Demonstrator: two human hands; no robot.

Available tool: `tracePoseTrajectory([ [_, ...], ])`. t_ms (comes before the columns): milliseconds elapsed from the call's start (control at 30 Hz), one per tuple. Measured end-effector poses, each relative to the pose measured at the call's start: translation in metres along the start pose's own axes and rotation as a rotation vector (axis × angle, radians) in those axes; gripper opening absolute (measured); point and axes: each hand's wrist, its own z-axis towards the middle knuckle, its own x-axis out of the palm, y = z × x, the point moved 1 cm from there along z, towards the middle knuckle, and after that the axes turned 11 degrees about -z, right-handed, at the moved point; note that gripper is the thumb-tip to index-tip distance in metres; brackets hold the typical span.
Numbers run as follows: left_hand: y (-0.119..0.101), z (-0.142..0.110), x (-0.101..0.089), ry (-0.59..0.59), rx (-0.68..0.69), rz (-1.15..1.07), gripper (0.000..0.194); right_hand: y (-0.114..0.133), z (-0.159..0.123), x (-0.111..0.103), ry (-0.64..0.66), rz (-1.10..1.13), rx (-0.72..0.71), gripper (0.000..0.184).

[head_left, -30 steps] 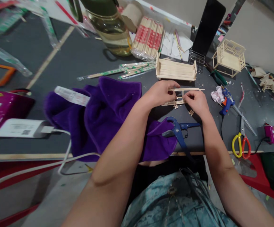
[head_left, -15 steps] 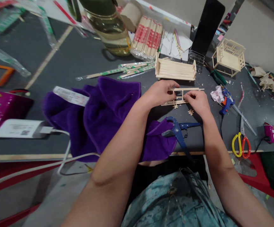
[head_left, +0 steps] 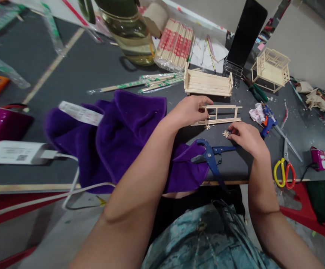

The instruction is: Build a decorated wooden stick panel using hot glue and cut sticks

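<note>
A small frame of thin wooden sticks lies on the dark table, two long rails joined by short uprights. Its left end is between the fingers of my left hand, which is closed on it. To the lower right of the frame, my right hand has thumb and forefinger slightly apart, with the fingertips at the edge of a small wooden flower-shaped piece. Whether they touch it is hard to tell. A second flower piece lies just below the frame.
Behind stand a stick-built bench, a phone and a stick-built chair. Nearer are blue cutters on a purple cloth. A glue gun and scissors lie at right. A water jug stands at back left.
My right hand has let go of the stick frame and moved down and right to the flower piece, uncovering the frame's right end. My left hand stays on the frame.
</note>
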Motion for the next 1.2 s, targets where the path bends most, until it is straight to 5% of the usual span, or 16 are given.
tracePoseTrajectory([
  [233,0.0,0.001,-0.001,-0.008,-0.002,0.029,0.048,0.002,0.003,0.011,-0.047,0.061,-0.018,0.008],
  [467,0.003,0.001,0.001,-0.011,0.024,-0.003,0.048,0.006,0.027,0.02,-0.346,0.031,-0.063,0.012],
  [1200,-0.002,0.001,0.0,-0.002,-0.002,0.009,0.051,0.006,0.038,0.035,-0.423,-0.036,-0.034,0.012],
])
